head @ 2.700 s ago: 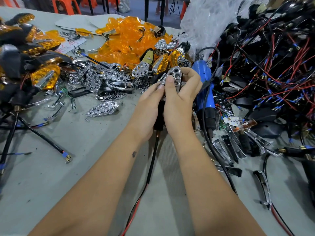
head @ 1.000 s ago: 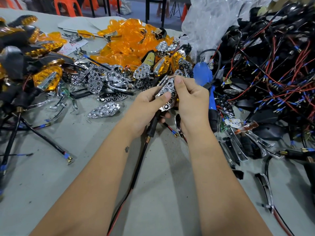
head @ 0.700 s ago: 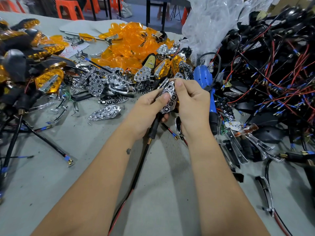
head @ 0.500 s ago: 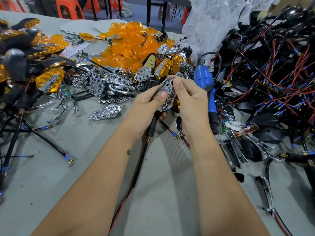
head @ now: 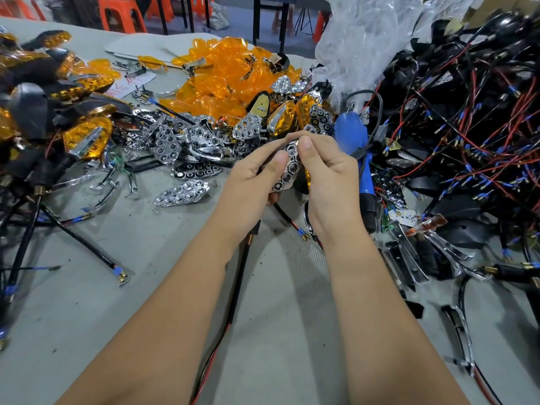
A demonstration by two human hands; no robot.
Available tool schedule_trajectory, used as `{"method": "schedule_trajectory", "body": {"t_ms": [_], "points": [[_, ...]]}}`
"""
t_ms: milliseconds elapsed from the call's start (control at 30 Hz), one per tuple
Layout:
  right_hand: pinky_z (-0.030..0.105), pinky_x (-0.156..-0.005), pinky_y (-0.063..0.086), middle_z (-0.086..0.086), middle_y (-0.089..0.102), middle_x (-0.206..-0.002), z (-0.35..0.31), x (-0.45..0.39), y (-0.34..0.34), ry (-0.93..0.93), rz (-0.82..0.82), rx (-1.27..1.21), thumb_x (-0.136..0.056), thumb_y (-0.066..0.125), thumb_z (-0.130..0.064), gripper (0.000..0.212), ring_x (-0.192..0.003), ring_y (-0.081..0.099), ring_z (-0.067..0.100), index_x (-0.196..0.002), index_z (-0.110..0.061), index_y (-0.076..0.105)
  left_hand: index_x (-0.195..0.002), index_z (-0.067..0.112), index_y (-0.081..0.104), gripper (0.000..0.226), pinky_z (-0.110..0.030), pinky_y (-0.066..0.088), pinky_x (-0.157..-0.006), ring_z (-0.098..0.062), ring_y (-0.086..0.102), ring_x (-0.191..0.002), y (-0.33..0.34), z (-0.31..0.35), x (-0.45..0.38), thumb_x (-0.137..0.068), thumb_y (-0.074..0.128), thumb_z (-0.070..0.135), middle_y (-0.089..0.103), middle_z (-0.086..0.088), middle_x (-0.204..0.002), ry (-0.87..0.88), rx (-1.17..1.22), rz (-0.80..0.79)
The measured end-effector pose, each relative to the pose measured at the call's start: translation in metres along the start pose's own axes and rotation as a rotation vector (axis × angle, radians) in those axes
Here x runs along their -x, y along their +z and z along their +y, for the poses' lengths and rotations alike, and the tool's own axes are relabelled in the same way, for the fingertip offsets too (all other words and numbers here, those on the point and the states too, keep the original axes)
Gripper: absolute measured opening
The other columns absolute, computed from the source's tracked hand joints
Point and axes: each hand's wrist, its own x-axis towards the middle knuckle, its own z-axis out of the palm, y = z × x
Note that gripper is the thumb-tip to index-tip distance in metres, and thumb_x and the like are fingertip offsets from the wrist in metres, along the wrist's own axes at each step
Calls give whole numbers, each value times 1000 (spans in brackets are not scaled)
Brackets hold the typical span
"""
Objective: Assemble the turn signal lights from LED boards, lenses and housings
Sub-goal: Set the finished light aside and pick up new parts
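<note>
A chrome reflector insert with honeycomb cells sits between both hands above the table's middle. My left hand grips it from the left, thumb pressed on its face. My right hand pinches its upper tip between thumb and forefinger. A black housing under it is mostly hidden by my palms; its black stalk and red wire trail down toward me. Loose chrome reflectors lie to the left, and orange lenses are heaped behind.
A blue electric screwdriver lies just right of my hands. A tangle of black housings with red and blue wires fills the right side. Finished amber lights pile at the left. Chrome trim strips lie at the right front.
The reflector has turned from facing me to standing more on edge. Both hands dropped slightly toward me and my right thumb moved up to its tip.
</note>
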Motion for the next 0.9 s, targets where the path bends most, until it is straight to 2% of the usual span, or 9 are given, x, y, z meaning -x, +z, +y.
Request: {"method": "schedule_trajectory", "body": {"t_ms": [167, 267, 333, 433, 500, 567, 633, 800, 900], "points": [[38, -100, 48, 13, 65, -109, -1, 1, 2, 29, -40, 9, -98, 58, -13, 15, -105, 60, 14, -103, -14, 72, -113, 43, 65, 23, -16, 45, -55, 7, 52, -73, 0, 3, 1, -103, 50, 29, 60, 28, -80, -15, 20, 34], [31, -96, 51, 7, 66, -104, -2, 2, 3, 7, -11, -18, -96, 60, -9, 13, -101, 61, 13, -102, -9, 71, -115, 47, 62, 24, -17, 48, -60, 5, 56, -84, -1, 5, 2, -102, 51, 30, 67, 30, -99, 27, -25, 16], [25, -91, 50, 3, 65, -98, -2, 2, 3, 3, 19, -48, -96, 60, -5, 13, -97, 62, 8, -101, -7, 72, -113, 51, 61, 25, -18, 47, -59, 1, 54, -82, -1, 5, 2, -102, 51, 31, 68, 30, -101, 49, -40, 9], [23, -87, 49, -1, 65, -92, -2, 3, 2, -7, 48, -27, -94, 63, -5, 13, -91, 62, 4, -97, -12, 73, -109, 52, 65, 26, -17, 45, -55, -2, 49, -73, -1, 1, 2, -102, 51, 31, 64, 22, -87, 28, -7, 25], [29, -88, 51, 2, 66, -92, -2, 3, 3, -21, 54, 24, -93, 64, -5, 12, -91, 62, 8, -95, -14, 73, -104, 51, 70, 26, -16, 45, -53, 0, 48, -67, 0, -3, 1, -102, 52, 33, 58, 17, -79, -24, 40, 36], [37, -91, 52, 6, 67, -94, -2, 2, 5, -23, 63, 66, -93, 66, -7, 15, -92, 63, 13, -90, -20, 74, -103, 45, 71, 24, -15, 44, -50, 4, 49, -60, 1, -6, -1, -102, 51, 33, 58, 23, -72, -80, 80, 54], [37, -94, 52, 10, 68, -98, -2, 2, 6, 13, 75, 85, -94, 67, -11, 16, -94, 63, 14, -88, -25, 73, -107, 35, 70, 21, -14, 41, -46, 3, 47, -52, 3, -8, -3, -103, 50, 32, 57, 25, -67, -124, 124, 66], [35, -104, 48, 4, 64, -120, -1, 2, 8, 111, 44, 146, -102, 53, -21, 23, -113, 61, 10, -118, -17, 70, -86, 28, 73, 26, -17, 40, -44, -8, 51, -49, 2, -6, -9, -102, 53, 28, 65, 12, -68, -219, 364, 83], [39, -93, 53, -5, 55, -111, -1, 6, 15, 24, 67, 314, -100, 54, -19, 25, -96, 62, 10, -122, -15, 65, -99, 14, 65, 16, -25, 49, -59, -15, 56, -62, -2, -7, -16, -103, 50, 18, 68, -2, -82, -256, 463, 118]]}}
